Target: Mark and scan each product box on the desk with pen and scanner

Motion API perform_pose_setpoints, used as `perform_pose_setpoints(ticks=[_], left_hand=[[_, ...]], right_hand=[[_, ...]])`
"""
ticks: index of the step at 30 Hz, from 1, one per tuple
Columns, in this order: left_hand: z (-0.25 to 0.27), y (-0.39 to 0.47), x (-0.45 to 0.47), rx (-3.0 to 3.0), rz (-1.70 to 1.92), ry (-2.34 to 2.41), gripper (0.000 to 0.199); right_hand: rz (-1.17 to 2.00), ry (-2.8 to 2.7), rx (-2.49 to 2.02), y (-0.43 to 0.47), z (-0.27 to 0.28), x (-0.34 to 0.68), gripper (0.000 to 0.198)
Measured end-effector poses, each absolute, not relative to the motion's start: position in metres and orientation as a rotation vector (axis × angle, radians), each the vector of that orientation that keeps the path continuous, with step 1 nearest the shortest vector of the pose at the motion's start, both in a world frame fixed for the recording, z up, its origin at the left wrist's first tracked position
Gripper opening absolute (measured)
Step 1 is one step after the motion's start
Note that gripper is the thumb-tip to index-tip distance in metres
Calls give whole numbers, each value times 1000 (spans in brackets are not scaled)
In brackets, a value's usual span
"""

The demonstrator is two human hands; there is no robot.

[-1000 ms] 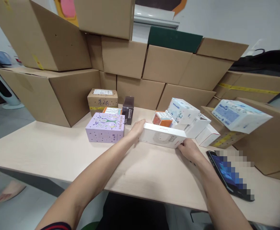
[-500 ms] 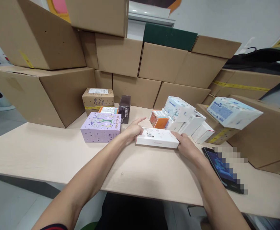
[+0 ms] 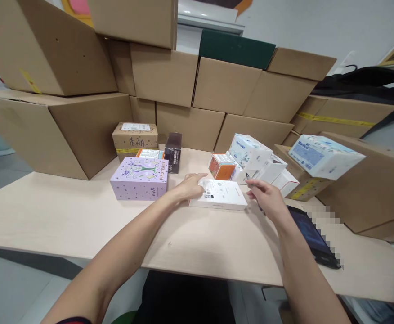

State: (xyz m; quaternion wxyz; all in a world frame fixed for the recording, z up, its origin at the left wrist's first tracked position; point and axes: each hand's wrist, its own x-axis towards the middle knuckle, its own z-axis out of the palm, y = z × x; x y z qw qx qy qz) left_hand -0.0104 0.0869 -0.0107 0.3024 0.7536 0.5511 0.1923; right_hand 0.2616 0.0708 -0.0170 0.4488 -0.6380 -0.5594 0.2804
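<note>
The right hand (image 3: 266, 198) is closed on a slim dark pen-like item (image 3: 261, 209), its fingertips together just off the right end of a white box (image 3: 224, 194). The left hand (image 3: 192, 186) touches the left end of that box, index finger extended along the far side; whether it grips or merely steadies the box cannot be told. The white box lies flat on the table (image 3: 82, 216), printed face and label up, between the front edge and the cartons (image 3: 190, 126) lining the back edge. Left of the left hand stands a purple box (image 3: 139, 186) marked FINDTEA; behind it are an orange-trimmed box (image 3: 150, 154), a dark upright box (image 3: 173, 153) and a small brown parcel (image 3: 135, 141) with handwriting. Beyond the white box, toward the back edge, are an orange box (image 3: 221, 167) and a tissue pack (image 3: 251, 152), with white cartons (image 3: 273, 170) beside the pack. A handheld device (image 3: 310, 234), partly pixelated, lies right of the right forearm, toward the front right corner. Farther back, a second tissue pack (image 3: 325, 155) rests on a taped carton (image 3: 306, 186).
</note>
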Motion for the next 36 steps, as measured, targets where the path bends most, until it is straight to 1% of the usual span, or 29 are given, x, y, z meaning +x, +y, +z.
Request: perform_pose_setpoints(ticks=[2,3,6,9,13,16,18,21,23,25,27,30,33,36], left_hand=[[-6,84,-11,2026,445,1472,79],[-4,82,-11,2039,412,1477,77],[-1,78,-9,2093,327,1484,65],[0,73,-7,2163,287,1506,58],[0,69,-5,2253,290,1523,55],[-1,66,-2,2291,322,1538,52],[-5,64,1,2343,407,1537,50],[-11,58,11,2515,564,1506,38],[-15,49,20,2669,555,1440,28],[-18,38,30,2809,511,1362,27],[-23,26,39,2915,482,1323,31],[-32,13,49,3048,484,1247,38],[-42,8,53,3181,479,1167,30],[-46,9,53,3210,462,1163,28]], right_hand=[[970,-1137,-1349,68,-12,257,23],[1079,-1041,-1247,66,-9,254,21],[1306,-834,-1048,62,-1,250,33],[1424,-797,-939,59,2,248,47],[1481,-930,-838,56,-1,245,52],[1458,-1046,-840,53,-5,241,53],[1411,-1077,-870,52,-7,237,52],[1304,-1083,-901,53,-9,232,45],[1175,-1126,-928,55,-12,229,45],[1019,-1198,-973,57,-16,226,47],[895,-1263,-1033,59,-22,223,46],[809,-1307,-1144,61,-29,221,45],[775,-1361,-1248,62,-35,219,43],[670,-1433,-1328,61,-38,218,40]])
